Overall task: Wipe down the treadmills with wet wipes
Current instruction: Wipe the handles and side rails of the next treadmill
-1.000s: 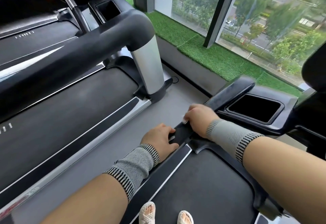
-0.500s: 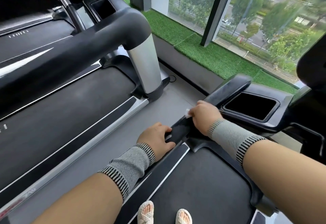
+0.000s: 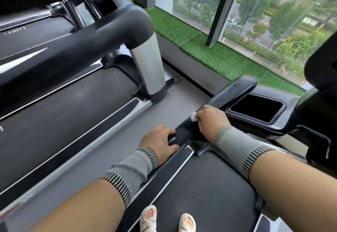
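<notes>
The right hand [image 3: 211,120] curls around a white wet wipe [image 3: 193,117] on the black handrail [image 3: 235,91] — only a small corner peeks out. The left hand [image 3: 160,142] grips the rail's lower end, fingertips hidden. Both feet [image 3: 187,222] are cut off below.

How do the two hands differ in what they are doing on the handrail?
The right hand pinches a white wipe against the handrail; the left hand holds no wipe and just grips the rail. The right hand is farther up the rail, the left hand at its near end. Both wear grey striped wrist sleeves.
</notes>
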Demonstrator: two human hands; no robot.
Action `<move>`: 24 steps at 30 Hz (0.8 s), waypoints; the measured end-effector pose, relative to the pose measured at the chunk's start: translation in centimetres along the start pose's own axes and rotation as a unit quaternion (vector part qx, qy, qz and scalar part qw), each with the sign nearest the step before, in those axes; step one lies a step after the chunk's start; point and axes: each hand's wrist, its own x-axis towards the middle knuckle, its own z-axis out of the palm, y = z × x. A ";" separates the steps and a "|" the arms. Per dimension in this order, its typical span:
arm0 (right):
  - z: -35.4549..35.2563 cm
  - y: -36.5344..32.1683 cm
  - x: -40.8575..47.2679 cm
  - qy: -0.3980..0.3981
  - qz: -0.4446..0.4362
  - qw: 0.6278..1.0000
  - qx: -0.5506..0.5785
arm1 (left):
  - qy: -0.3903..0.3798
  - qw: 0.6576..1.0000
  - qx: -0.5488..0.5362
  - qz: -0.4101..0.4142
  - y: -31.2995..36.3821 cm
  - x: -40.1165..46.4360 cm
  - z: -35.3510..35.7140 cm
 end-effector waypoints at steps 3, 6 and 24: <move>0.7 -1.3 -0.7 -0.055 -0.114 0.992 0.005 | -0.002 1.000 -0.001 -0.003 0.0 0.2 -0.1; -0.8 0.4 0.7 -0.024 -0.016 0.999 -0.016 | -0.005 1.000 -0.004 -0.003 0.0 0.1 0.0; -0.3 -0.3 0.4 0.005 -0.025 1.000 -0.005 | 0.027 0.999 0.031 -0.034 -0.6 -1.4 0.3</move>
